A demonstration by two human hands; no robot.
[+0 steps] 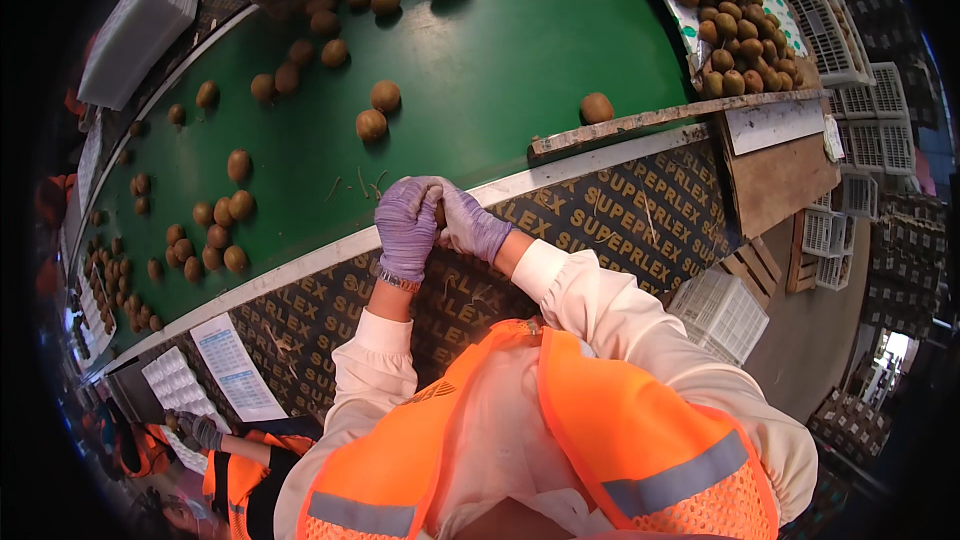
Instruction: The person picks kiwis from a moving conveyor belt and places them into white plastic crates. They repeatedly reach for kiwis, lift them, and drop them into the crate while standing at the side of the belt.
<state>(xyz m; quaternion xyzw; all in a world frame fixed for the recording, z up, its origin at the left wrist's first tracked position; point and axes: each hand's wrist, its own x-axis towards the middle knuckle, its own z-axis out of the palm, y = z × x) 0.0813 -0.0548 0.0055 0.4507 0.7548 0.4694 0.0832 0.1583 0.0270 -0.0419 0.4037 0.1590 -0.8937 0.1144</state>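
Both my hands wear purple knitted gloves and meet at the near edge of a green conveyor belt [465, 135]. Between them is a brown kiwifruit [440, 214], mostly hidden by the fingers. My left hand [407, 217] is curled against one side of it, and a watch is on that wrist. My right hand [469, 217] closes on the other side. A pair of kiwifruit [371, 125] lies on the belt beyond my hands, with a few loose stems [363, 184] nearer. Another kiwifruit [597, 109] rests by a wooden board [622, 125].
Many kiwifruit [739, 37] are heaped at the upper right, near white plastic crates [817, 22]. Foam sheets [142, 26] stand at the upper left. A co-worker's gloved hand [202, 431] is at the lower left by a white moulded tray [178, 382]. A white crate [720, 315] stands at right.
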